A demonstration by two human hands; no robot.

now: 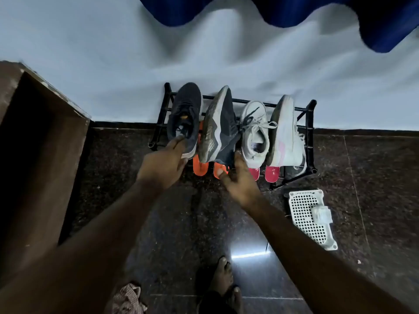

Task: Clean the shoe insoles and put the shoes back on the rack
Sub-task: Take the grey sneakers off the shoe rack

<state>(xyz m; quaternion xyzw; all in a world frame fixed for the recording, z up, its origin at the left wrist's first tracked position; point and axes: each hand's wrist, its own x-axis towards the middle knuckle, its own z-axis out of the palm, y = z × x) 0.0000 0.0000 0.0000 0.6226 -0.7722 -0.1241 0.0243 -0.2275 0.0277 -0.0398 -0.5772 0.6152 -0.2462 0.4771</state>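
The step in hand looks like taking the dark pair off the rack (311,123) to get at the insoles. The left hand (162,165) pinches the heel collar of the upright dark shoe (184,118); the right hand (240,185), fingers loosely spread, touches the heel of the tipped dark shoe (221,128) (its thumb near an orange insole (199,167)). Next: close that grip and lift both clear. The white shoes (255,134) stay racked.
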